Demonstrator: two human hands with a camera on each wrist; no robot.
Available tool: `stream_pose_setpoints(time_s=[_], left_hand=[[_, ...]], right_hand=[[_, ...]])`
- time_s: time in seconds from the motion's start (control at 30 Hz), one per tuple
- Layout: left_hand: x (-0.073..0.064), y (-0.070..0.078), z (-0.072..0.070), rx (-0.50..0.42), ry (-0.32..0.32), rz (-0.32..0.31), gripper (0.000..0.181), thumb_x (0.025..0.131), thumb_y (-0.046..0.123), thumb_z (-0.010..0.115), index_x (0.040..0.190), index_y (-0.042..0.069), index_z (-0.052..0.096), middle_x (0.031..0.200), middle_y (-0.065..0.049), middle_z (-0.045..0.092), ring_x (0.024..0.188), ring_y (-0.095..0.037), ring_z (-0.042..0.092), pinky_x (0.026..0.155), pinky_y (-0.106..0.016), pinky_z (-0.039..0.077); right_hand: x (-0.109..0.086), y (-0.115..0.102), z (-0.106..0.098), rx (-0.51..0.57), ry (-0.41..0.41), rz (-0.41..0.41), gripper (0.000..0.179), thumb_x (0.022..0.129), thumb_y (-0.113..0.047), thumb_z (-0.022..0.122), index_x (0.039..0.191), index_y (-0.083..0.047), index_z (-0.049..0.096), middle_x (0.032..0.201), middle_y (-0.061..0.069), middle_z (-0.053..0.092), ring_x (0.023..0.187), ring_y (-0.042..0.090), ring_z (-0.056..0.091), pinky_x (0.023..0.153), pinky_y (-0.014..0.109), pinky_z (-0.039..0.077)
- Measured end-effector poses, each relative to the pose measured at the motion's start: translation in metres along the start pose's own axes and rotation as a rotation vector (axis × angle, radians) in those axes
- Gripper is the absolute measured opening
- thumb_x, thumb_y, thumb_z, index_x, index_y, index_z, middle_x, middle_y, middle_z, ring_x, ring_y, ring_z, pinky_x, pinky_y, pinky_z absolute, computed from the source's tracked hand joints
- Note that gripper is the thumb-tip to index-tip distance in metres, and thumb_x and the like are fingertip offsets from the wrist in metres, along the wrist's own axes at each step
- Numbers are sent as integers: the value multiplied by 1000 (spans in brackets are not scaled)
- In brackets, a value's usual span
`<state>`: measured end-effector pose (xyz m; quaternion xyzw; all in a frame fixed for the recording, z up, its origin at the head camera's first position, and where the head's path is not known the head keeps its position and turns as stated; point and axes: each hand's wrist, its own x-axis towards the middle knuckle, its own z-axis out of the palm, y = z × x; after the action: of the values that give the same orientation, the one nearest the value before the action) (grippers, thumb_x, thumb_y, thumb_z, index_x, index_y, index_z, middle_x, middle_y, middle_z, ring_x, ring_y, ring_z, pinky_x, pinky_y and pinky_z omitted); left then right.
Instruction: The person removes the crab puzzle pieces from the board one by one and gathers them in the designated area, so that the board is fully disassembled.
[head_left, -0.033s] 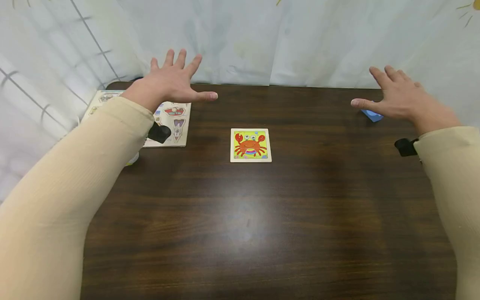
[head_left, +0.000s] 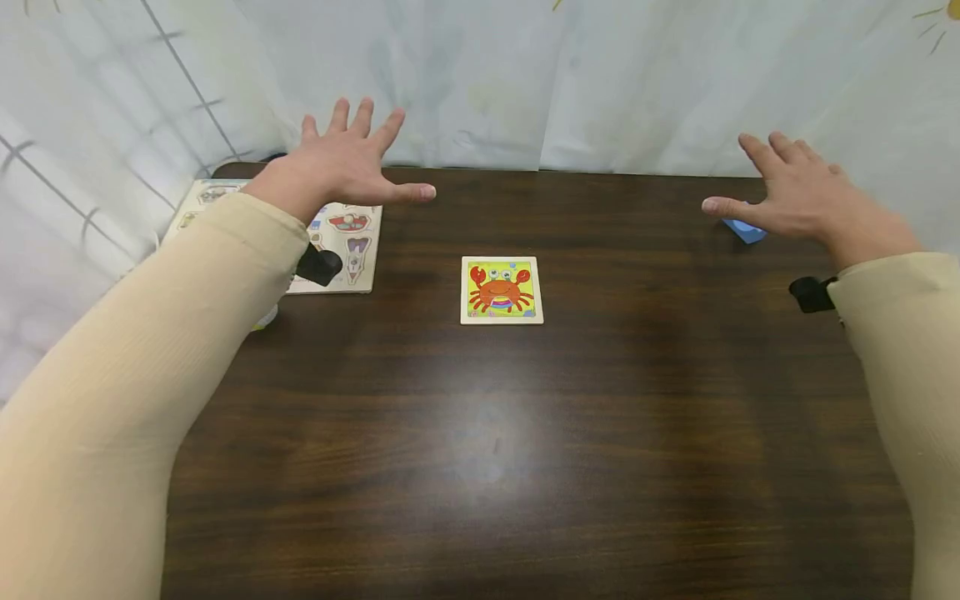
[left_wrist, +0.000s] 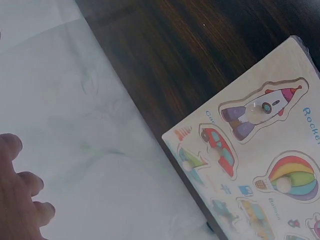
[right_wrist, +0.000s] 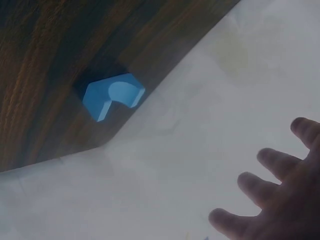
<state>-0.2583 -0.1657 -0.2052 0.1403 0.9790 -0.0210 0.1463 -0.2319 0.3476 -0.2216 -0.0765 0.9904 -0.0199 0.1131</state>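
A small square puzzle with a red crab [head_left: 501,291] on yellow lies flat near the table's middle. My left hand [head_left: 337,162] hangs in the air with fingers spread, above a wooden peg puzzle board [head_left: 360,250] at the back left. In the left wrist view the board carries a rocket [left_wrist: 262,110], a red car [left_wrist: 219,150] and a balloon [left_wrist: 292,177]. My right hand [head_left: 802,187], fingers apart, hovers at the back right and partly hides a blue block [head_left: 746,232]. The right wrist view shows this blue block with a curved cutout. Neither hand holds anything.
The dark wooden table [head_left: 480,450] reaches back to a pale curtain [head_left: 480,83] along its far edge. A small round object [head_left: 266,318] peeks out beside the left forearm, mostly hidden. Black camera mounts [head_left: 319,265] sit at both wrists.
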Motion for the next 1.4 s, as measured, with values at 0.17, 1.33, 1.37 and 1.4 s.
stream_pose_setpoints(time_s=[0.17,1.33,1.37,1.4], left_hand=[[1,3,-1,5,-2,6,116,86,91,32,161,21,-22,164,-23,-30,150,-52,-26,114,-79,-8],[-7,70,94,-58,24,215,103,93,58,66,165,9,12,169,-25,16,156,-46,17,121,-62,27],[-9,74,98,-64,15,233,102,93,57,67,165,9,14,169,-25,17,156,-46,18,122,-60,27],[-11,77,101,-70,7,252,101,93,56,68,165,8,15,169,-25,18,156,-46,18,122,-59,27]], right_hand=[[0,-1,0,1,-23,12,103,97,-75,35,164,-12,-12,165,34,-16,149,62,-8,108,83,7],[5,-63,61,199,-34,-184,100,100,-64,49,165,-16,-10,171,24,2,154,52,13,116,71,20],[6,-66,63,195,-40,-197,99,100,-64,49,165,-16,-9,171,25,3,154,52,13,117,71,20],[7,-70,65,189,-43,-210,99,101,-63,50,165,-15,-7,171,25,5,154,51,14,118,70,20]])
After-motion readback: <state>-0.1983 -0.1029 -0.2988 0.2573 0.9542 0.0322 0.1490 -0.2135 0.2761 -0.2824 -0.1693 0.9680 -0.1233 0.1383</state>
